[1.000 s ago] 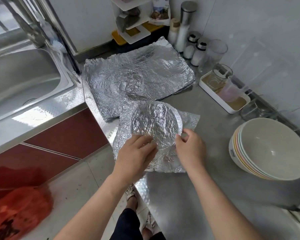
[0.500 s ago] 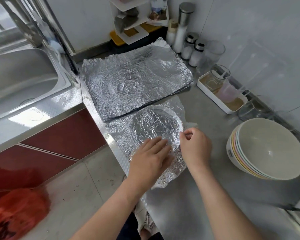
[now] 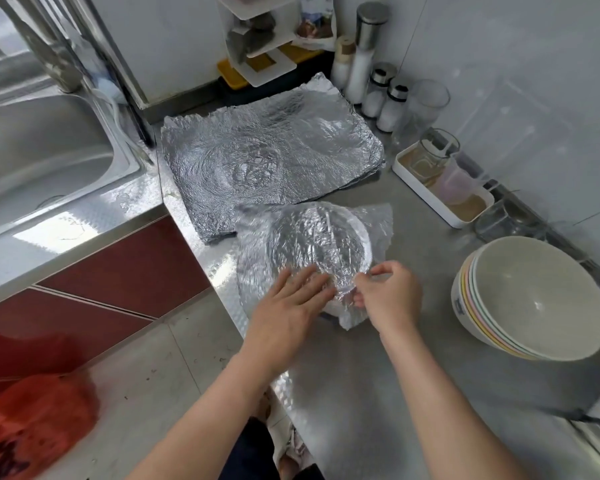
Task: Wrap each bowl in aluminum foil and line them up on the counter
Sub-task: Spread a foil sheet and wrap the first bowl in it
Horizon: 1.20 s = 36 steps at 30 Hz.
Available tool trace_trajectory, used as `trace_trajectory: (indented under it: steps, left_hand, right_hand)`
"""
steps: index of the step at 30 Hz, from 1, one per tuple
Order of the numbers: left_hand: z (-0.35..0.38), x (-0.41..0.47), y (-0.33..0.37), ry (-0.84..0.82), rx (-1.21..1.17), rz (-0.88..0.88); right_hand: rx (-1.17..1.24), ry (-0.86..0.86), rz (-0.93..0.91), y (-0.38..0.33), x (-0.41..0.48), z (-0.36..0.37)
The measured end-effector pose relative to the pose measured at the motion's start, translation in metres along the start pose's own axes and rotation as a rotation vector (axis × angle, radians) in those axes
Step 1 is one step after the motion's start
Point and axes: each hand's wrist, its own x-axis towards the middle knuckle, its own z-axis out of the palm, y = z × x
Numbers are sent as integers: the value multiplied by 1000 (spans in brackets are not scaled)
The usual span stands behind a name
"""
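A bowl covered with a crinkled foil sheet (image 3: 317,240) sits on the steel counter (image 3: 378,358) near its left edge. My left hand (image 3: 288,306) lies flat with straight fingers on the foil at the bowl's near side. My right hand (image 3: 387,294) pinches the foil's edge at the bowl's near right rim. A stack of loose foil sheets (image 3: 267,157) lies just behind. To the right stands a stack of several cream bowls (image 3: 534,296), unwrapped.
A steel sink (image 3: 39,157) is at the left. Shakers and bottles (image 3: 378,84), a white tray with cups (image 3: 440,181) and glasses line the back and right wall. A white shelf rack (image 3: 257,39) stands behind the foil. A red bag (image 3: 28,424) lies on the floor.
The foil-covered bowl has shifted and tilted slightly, and its foil is blurred. My left hand went from curled on the foil to flat on it. My right hand moved down to the near rim.
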Motion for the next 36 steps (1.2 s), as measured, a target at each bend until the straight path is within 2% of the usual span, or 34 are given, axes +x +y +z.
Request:
trace_trajectory:
  steps: [2,4,7,9,12,17,21,26,32,36]
  left_hand:
    - [-10,-1,-2,-1,-71,-44]
    - [-16,2,0,44,-145,-63]
    - [-18,9,3,121,-152,-27]
    - [-15,13,2,117,-120,-11]
    - [-11,14,-4,108,-87,4]
    - [-8,20,-6,173,-66,52]
    - [-3,24,9,174,-67,17]
    - [-15,27,23,166,-116,-10]
    - [-25,17,2,61,-83,-37]
    - [-20,18,2,99,-32,29]
  right_hand:
    - [-77,-5,-100,5,-5,-6]
    - [-227,-13,-312,7,-6,-17]
    - [-373,-150,-671,8,1,-27]
    - [-481,-256,-883,12,6,-26]
    - [-614,-328,-1061,20,9,-17]
    - [-674,-295,-1143,32,14,-3]
    - [-664,-301,-1244,26,19,-13]
    - [-727,-178,-1143,13,29,-34]
    - [-717,-364,-1206,22,19,-30]
    - [-694,-347,-1211,25,20,-27]
